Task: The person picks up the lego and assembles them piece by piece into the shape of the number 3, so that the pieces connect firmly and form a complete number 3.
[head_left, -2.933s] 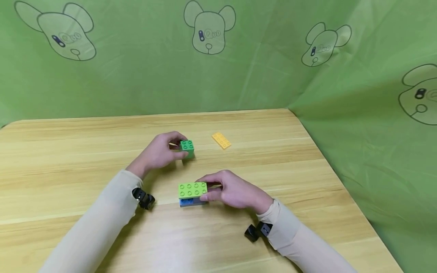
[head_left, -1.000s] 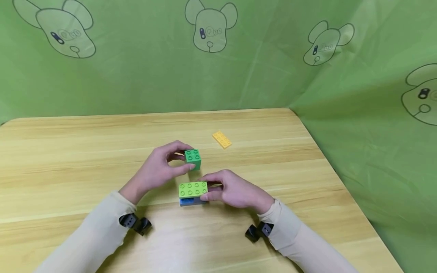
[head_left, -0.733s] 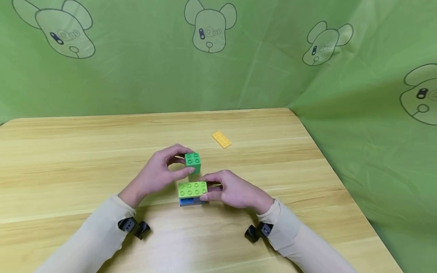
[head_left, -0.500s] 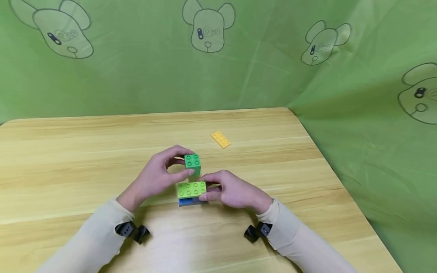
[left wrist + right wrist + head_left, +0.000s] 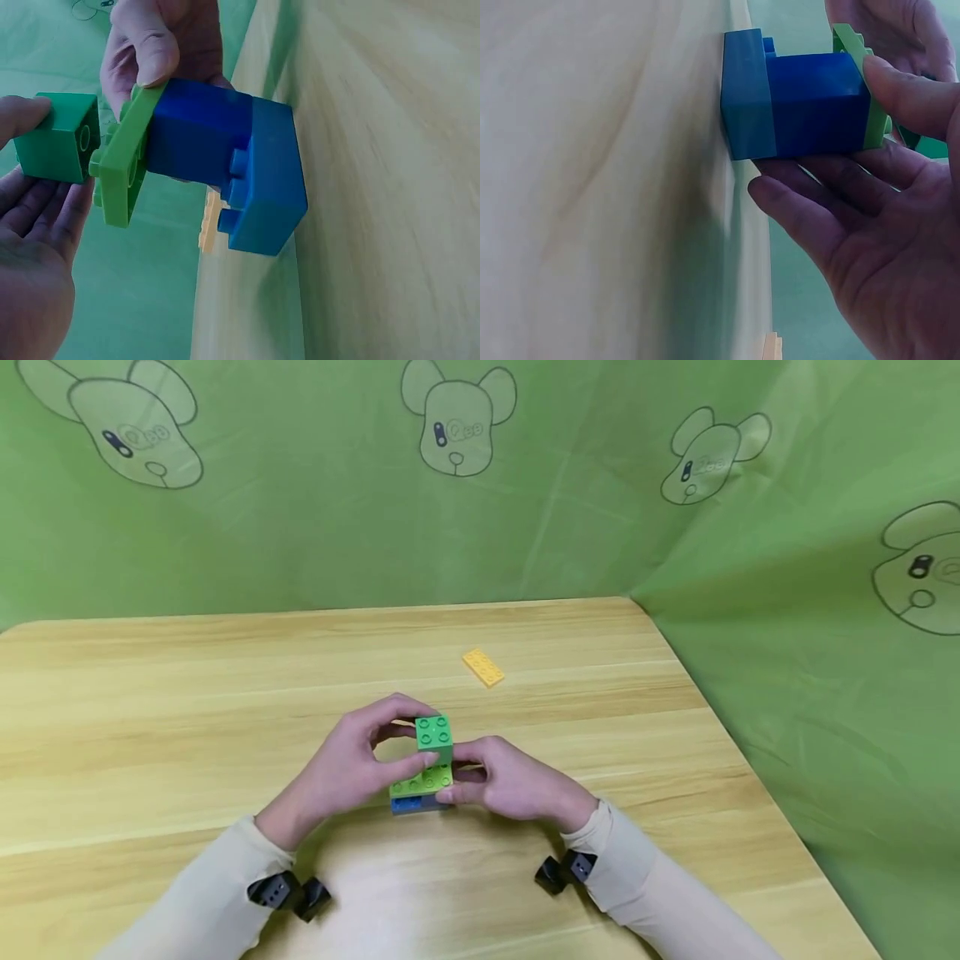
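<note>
My left hand pinches a green 2x2 toy brick between thumb and fingers, studs up, over the right part of a lime green plate. In the left wrist view the brick's underside is right at the plate's studs. That plate tops a small stack: beneath it a dark blue brick sits on one end of a longer blue brick, whose other studs stay bare under the overhanging plate. At the stack's right end my right hand grips it, thumb in front and fingers behind.
A flat orange-yellow studded plate lies on the wooden table behind the hands. Green cloth with printed mouse heads hangs along the table's far and right edges. Each cuff carries a black wrist camera.
My left hand has brought the green brick from the table behind the stack toward me and slightly right, over the lime plate. My right hand and the stack have stayed nearly still.
</note>
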Available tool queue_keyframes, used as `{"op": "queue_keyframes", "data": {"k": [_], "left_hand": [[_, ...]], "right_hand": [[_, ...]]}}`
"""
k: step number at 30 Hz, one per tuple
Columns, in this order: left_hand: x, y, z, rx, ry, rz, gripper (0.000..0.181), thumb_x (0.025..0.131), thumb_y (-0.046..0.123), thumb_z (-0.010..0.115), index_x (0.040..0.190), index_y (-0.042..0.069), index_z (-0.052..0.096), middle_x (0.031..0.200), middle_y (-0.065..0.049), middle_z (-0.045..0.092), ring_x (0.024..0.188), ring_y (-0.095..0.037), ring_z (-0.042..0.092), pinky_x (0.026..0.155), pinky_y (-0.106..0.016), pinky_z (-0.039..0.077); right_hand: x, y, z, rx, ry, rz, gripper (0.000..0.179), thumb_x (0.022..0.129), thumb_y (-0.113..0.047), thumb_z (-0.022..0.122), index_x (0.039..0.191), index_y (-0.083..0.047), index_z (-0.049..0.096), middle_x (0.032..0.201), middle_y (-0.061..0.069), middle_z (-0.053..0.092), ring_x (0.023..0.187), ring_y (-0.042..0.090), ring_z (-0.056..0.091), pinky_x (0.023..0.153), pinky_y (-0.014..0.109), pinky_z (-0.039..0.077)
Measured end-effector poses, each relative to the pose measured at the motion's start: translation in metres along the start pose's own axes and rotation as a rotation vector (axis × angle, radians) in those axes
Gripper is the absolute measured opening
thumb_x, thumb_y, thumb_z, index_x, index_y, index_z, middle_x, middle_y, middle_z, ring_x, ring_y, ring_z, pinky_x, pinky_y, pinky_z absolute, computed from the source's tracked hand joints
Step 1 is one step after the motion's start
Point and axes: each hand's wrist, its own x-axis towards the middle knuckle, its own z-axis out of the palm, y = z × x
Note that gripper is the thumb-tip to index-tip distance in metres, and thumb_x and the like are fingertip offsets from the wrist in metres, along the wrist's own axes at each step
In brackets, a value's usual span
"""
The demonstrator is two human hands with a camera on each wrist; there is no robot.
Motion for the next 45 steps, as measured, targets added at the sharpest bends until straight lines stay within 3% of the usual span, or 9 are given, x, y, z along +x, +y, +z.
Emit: {"op": "queue_keyframes", "data": {"k": [2,8,13,16,21,24,29,36,45], "left_hand": [[0.0,0.011,0.001,0.009,-0.006,-0.013,0.032,0.077,-0.002,0.067,0.106,0.0,0.057,0.101,-0.007,0.058,0.094,-0.022,0.055,0.087,-0.033,0.044],[-0.002,0.011,0.003,0.027,-0.008,0.049,0.031,0.075,-0.003,0.068,0.104,0.0,0.057,0.098,-0.006,0.058,0.091,-0.021,0.056,0.085,-0.033,0.045],[-0.003,-0.01,0.006,0.035,-0.02,0.119,0.031,0.076,0.004,0.07,0.105,0.004,0.058,0.1,-0.003,0.058,0.091,-0.02,0.056,0.082,-0.032,0.047],[-0.005,-0.023,0.008,0.041,-0.029,0.119,0.031,0.078,0.012,0.07,0.107,0.009,0.058,0.101,0.0,0.058,0.092,-0.019,0.056,0.082,-0.031,0.047],[-0.009,-0.029,0.008,0.046,-0.037,0.091,0.032,0.078,0.018,0.07,0.107,0.012,0.058,0.101,0.002,0.058,0.093,-0.017,0.056,0.083,-0.031,0.047],[-0.01,-0.027,0.009,0.058,-0.039,0.09,0.032,0.077,0.014,0.071,0.107,0.01,0.058,0.102,0.001,0.057,0.093,-0.017,0.056,0.082,-0.031,0.047],[-0.01,-0.008,0.009,0.068,-0.042,0.11,0.031,0.075,0.001,0.07,0.104,0.003,0.058,0.098,-0.004,0.058,0.091,-0.019,0.056,0.08,-0.032,0.049],[-0.009,0.004,0.01,0.127,-0.057,0.119,0.029,0.073,-0.002,0.071,0.1,0.001,0.059,0.094,-0.005,0.059,0.088,-0.019,0.058,0.08,-0.033,0.049],[-0.01,-0.022,0.009,0.159,-0.054,0.122,0.03,0.076,0.015,0.073,0.103,0.01,0.061,0.096,0.002,0.06,0.089,-0.015,0.059,0.08,-0.029,0.049]], "right_hand": [[0.0,0.0,0.0,0.004,-0.002,0.0,0.029,0.084,-0.021,0.064,0.112,-0.014,0.059,0.102,-0.004,0.063,0.096,0.015,0.059,0.08,0.027,0.048],[0.0,0.0,-0.002,-0.039,-0.01,-0.037,0.029,0.084,-0.022,0.063,0.111,-0.014,0.059,0.099,-0.004,0.064,0.091,0.015,0.061,0.077,0.028,0.049],[0.0,0.001,-0.003,-0.094,-0.011,-0.051,0.026,0.084,-0.026,0.063,0.107,-0.016,0.06,0.095,-0.005,0.064,0.087,0.014,0.061,0.074,0.029,0.05],[0.0,0.002,-0.003,-0.102,-0.016,-0.052,0.027,0.083,-0.026,0.064,0.108,-0.016,0.06,0.097,-0.006,0.064,0.089,0.014,0.06,0.077,0.029,0.049],[0.002,0.005,-0.004,-0.114,-0.024,-0.066,0.032,0.082,-0.026,0.065,0.11,-0.013,0.059,0.103,-0.007,0.062,0.097,0.01,0.058,0.084,0.03,0.046],[0.002,0.005,-0.006,-0.135,-0.029,-0.07,0.033,0.081,-0.027,0.066,0.111,-0.013,0.06,0.104,-0.008,0.061,0.098,0.008,0.057,0.086,0.031,0.045],[0.003,0.005,-0.006,-0.135,-0.042,-0.071,0.034,0.081,-0.026,0.067,0.111,-0.013,0.06,0.106,-0.008,0.061,0.1,0.006,0.056,0.087,0.03,0.044],[0.004,0.003,-0.007,-0.174,-0.038,-0.056,0.024,0.08,-0.026,0.068,0.101,-0.016,0.063,0.094,-0.01,0.064,0.087,0.006,0.059,0.08,0.029,0.048],[0.005,0.005,-0.006,-0.139,-0.051,-0.039,0.025,0.08,-0.022,0.068,0.102,-0.013,0.063,0.095,-0.008,0.064,0.09,0.008,0.06,0.079,0.025,0.048]]}}
